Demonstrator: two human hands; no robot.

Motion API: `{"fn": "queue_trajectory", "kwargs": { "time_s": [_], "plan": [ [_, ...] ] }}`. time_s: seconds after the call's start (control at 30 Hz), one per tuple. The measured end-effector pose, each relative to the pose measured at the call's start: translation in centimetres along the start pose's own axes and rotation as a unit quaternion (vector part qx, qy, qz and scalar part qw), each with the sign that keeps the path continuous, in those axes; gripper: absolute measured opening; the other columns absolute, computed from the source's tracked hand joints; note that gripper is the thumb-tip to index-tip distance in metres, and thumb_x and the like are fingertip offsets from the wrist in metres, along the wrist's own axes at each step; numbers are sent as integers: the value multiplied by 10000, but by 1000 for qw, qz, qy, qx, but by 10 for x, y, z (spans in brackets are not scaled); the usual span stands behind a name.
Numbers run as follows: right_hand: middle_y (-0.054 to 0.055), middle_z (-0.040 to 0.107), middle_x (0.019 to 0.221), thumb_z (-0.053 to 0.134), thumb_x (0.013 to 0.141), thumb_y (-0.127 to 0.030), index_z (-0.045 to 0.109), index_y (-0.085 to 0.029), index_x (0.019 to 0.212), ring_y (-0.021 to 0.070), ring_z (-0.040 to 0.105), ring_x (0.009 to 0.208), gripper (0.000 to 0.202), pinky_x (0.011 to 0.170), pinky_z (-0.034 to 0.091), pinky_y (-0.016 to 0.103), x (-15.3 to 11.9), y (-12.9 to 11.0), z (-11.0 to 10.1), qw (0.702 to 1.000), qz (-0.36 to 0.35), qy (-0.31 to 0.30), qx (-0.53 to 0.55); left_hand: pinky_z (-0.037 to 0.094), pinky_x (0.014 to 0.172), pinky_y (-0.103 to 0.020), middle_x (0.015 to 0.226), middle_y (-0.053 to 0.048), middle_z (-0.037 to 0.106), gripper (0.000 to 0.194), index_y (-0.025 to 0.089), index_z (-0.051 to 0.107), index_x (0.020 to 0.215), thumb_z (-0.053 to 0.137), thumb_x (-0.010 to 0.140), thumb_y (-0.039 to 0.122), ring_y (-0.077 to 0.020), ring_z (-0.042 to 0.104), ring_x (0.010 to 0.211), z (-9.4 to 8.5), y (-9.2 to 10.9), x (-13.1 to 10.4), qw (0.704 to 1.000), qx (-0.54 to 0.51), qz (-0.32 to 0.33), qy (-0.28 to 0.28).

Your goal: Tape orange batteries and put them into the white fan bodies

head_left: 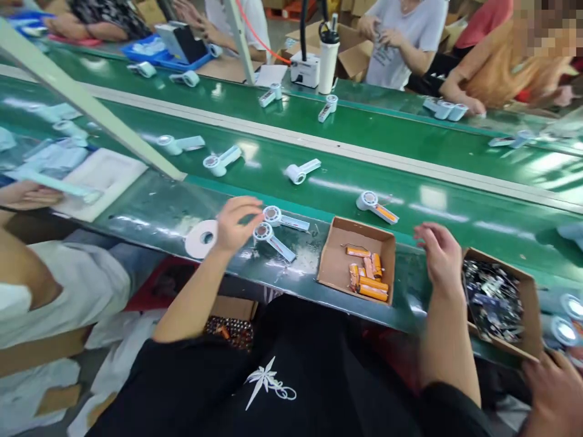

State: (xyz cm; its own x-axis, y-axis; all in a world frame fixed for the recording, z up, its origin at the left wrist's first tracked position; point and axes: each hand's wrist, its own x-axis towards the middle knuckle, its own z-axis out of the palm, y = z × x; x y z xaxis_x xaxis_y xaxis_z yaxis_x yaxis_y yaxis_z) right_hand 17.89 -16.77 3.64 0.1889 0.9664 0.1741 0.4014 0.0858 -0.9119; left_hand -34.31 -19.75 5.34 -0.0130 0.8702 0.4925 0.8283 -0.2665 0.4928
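Note:
My left hand (237,223) is open at the front ledge, thumb and fingers apart in a curve. Right beside its fingertips lie two pale blue handheld fan housings, one (291,223) behind the other (279,244); whether the fingertips touch them I cannot tell. A white roll (194,241) lies flat by my left wrist. Over the belt's near edge, my right hand (441,252) has loosely bent fingers, nothing visible in them. Left of it, a fan housing with an orange battery in its handle (385,212) rests on the belt. Between my hands, a cardboard box (334,261) holds several orange batteries (371,288).
A second cardboard box (531,309) with small dark metallic parts stands right of my right forearm. More fan housings (303,171) lie along the green belt (255,191). A slanted metal post (104,109) rises at left. Another person's hand (553,388) is at lower right; co-workers sit opposite.

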Motion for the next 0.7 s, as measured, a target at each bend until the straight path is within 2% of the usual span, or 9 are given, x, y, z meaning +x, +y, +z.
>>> {"fn": "queue_trajectory", "kwargs": {
  "time_s": [0.03,0.13,0.2,0.27,0.4,0.53,0.57,0.63,0.7],
  "plan": [
    [92,788,1075,676,949,-578,711,-300,1152,243,748,841,347,681,617,368,-19,-3,-2,999,8,-23,42,507,1184,-439,1226,72,760,145,395,718,970,634,947,511,-203,678,1237,-30,-29,-26,999,32,-27,8],
    [74,809,924,803,884,-509,763,-333,1072,233,708,637,261,552,611,379,-61,-19,4,984,37,-151,92,532,1166,-472,1247,138,760,316,478,703,1084,717,808,630,-206,674,1258,-92,-96,-85,986,120,-57,-101],
    [72,812,876,839,861,-491,784,-313,1020,228,712,615,244,545,625,372,-73,-32,17,971,38,-210,111,570,1113,-513,1257,82,773,418,421,724,1113,732,765,653,-260,673,1268,-107,-119,-107,976,143,-67,-147],
    [74,808,854,838,876,-474,788,-272,982,212,722,644,234,577,631,342,-76,-45,34,962,33,-235,139,582,1078,-573,1237,-21,783,425,305,746,1083,703,813,631,-331,683,1236,-109,-123,-116,971,158,-72,-165],
    [84,811,1002,790,932,-470,747,-246,1041,155,691,628,253,488,526,245,-92,-73,85,924,79,-271,257,493,1164,-667,1275,-164,730,428,171,681,1208,686,916,484,-424,560,1384,-92,-72,-110,977,167,-49,-126],
    [132,639,1479,815,893,-538,546,-317,1466,159,742,781,671,473,476,214,-129,-108,146,826,116,-440,331,442,1227,-692,1287,-113,702,474,237,629,1283,804,844,265,-422,375,1550,-72,12,-92,981,135,132,-38],
    [132,658,1446,823,885,-543,525,-299,1488,152,739,780,716,516,506,219,-138,-115,158,804,112,-482,328,463,1214,-691,1242,-83,718,457,265,648,1254,809,830,204,-413,379,1550,-69,27,-89,975,126,182,-35],
    [89,770,1184,754,946,-554,648,-222,1323,112,688,653,513,568,523,222,-152,-123,177,774,86,-549,305,527,1170,-659,1129,-43,742,430,303,689,1180,799,811,112,-387,398,1540,-64,40,-88,967,93,234,-35],
    [40,789,916,608,1053,-529,731,-179,1023,95,647,585,372,596,509,215,-163,-124,186,770,19,-586,252,551,1149,-648,1077,-32,738,427,316,701,1154,822,791,126,-372,385,1545,-61,35,-92,984,35,172,-37]
  ]
}}
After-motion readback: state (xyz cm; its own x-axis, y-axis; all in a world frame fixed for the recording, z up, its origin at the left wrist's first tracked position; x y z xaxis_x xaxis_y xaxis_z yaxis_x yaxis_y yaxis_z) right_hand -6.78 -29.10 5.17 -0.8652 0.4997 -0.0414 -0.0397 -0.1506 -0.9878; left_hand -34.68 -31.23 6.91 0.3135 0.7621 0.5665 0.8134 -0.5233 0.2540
